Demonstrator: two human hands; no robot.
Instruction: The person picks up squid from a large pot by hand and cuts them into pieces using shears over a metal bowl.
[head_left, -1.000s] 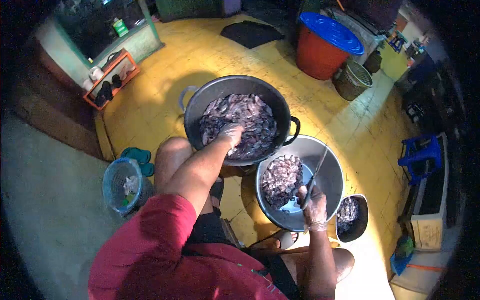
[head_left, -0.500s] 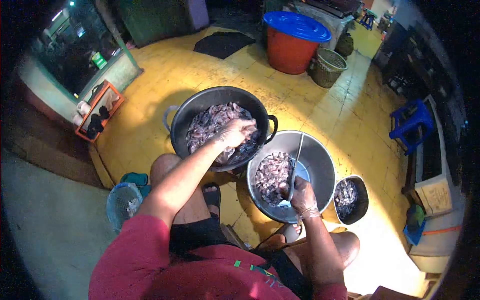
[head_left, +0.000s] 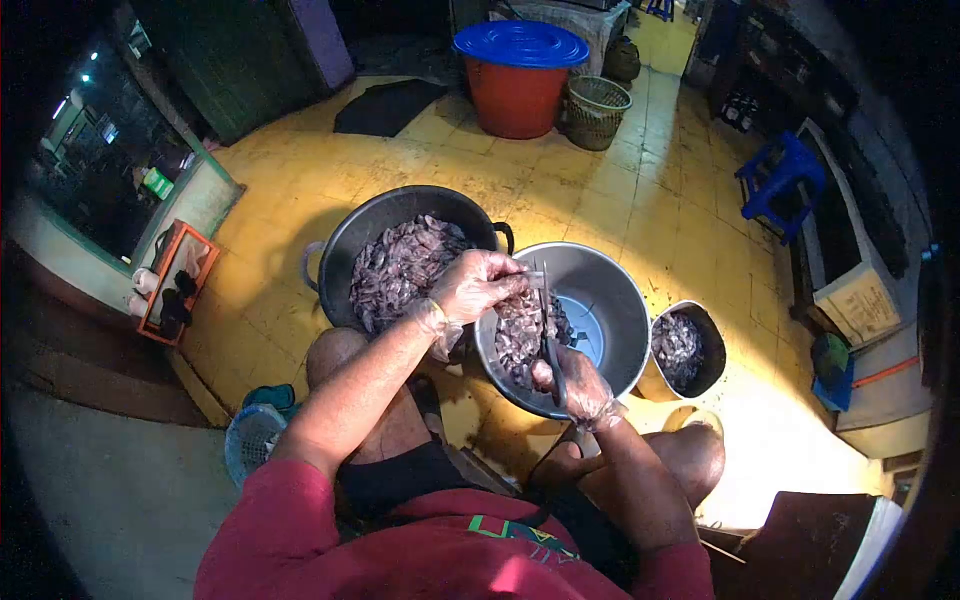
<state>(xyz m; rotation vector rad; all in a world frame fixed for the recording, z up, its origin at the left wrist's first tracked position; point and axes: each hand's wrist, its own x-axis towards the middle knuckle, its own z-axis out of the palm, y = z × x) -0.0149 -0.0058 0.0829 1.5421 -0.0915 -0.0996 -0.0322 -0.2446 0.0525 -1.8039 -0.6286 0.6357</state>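
1. Head view: the left hand (head_left: 478, 285), in a thin clear glove, is clenched on one small squid (head_left: 520, 290) lifted above the rim of the steel bowl (head_left: 620, 300).
2. The right hand (head_left: 572, 385), also gloved, grips scissors (head_left: 547, 330) whose blades point to twelve o'clock, touching the squid.
3. The black pot (head_left: 340, 245), at ten o'clock of the bowl, holds the uncut heap; a small dark bowl (head_left: 712, 345) sits at three o'clock on the yellow floor (head_left: 640, 210).
4. Judged step: trimming one piece over the bowl. The next move calls for a steady pinch and a clean snip clear of the fingers.
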